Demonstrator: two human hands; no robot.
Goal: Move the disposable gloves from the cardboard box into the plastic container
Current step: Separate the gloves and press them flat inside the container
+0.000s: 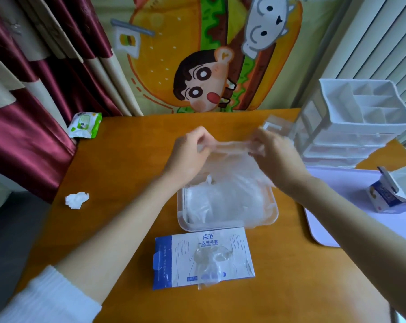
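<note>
A clear plastic container (227, 226) sits mid-table, holding a pile of thin transparent disposable gloves (223, 199). Above its far side, my left hand (190, 155) and my right hand (276, 157) each pinch an end of a bunch of gloves (230, 157), stretched between them and hanging down toward the container. In front of the container lies the flat white-and-blue cardboard glove box (203, 257). A crumpled clear glove (210, 259) sticks out of its opening.
A crumpled white tissue (76, 200) lies at the table's left edge, a wet-wipe pack (84, 125) at the far left corner. White drawer organiser (360, 122) and clear lid (275, 127) stand far right. A lilac tray (332, 206) with a small carton (388, 197) sits right.
</note>
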